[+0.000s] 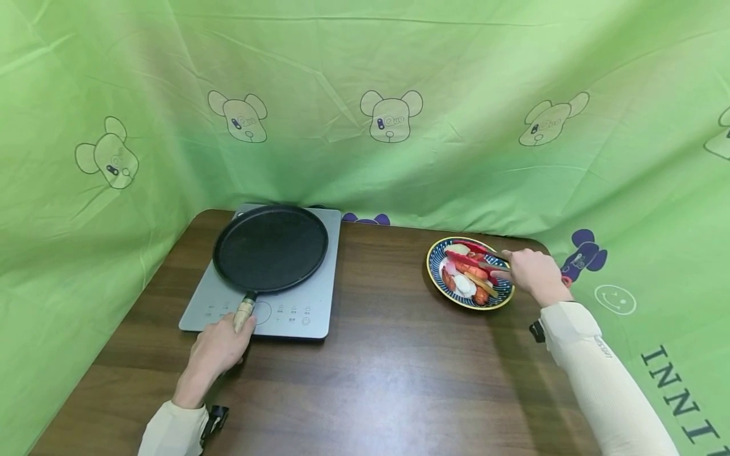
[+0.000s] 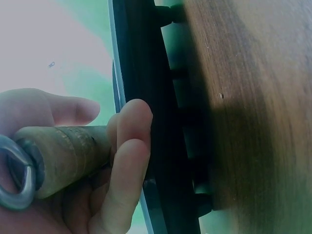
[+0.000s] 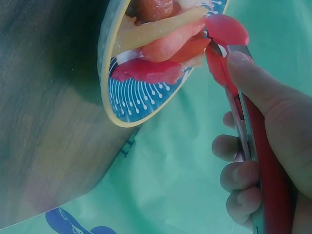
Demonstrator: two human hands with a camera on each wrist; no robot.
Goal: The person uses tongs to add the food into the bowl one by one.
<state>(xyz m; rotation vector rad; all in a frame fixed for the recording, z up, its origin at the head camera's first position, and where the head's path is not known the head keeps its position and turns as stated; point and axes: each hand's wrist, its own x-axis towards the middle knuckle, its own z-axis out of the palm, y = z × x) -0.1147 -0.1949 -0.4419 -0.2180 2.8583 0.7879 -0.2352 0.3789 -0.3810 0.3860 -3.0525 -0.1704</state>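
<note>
My left hand [image 1: 219, 345] grips the wooden handle [image 1: 244, 311] of a flat black frying pan [image 1: 272, 248], its fingers curled round the grip in the left wrist view. The pan rests on a grey induction cooktop [image 1: 319, 278] and holds nothing. My right hand [image 1: 535, 273] holds red tongs [image 3: 270, 180], thumb on one arm and fingers curled round the other. The red tips of the tongs reach over a blue patterned plate [image 1: 436, 259] with a yellow rim. On this plate lie several food pieces, among them a white one [image 1: 464, 286] and reddish sausage-like ones [image 1: 481, 296].
A brown wooden table [image 1: 376, 354] carries the cooktop at left and the plate at right. Green cloth [image 1: 319, 152] printed with bear heads hangs behind and along both sides. Touch controls [image 1: 293, 313] line the cooktop's front.
</note>
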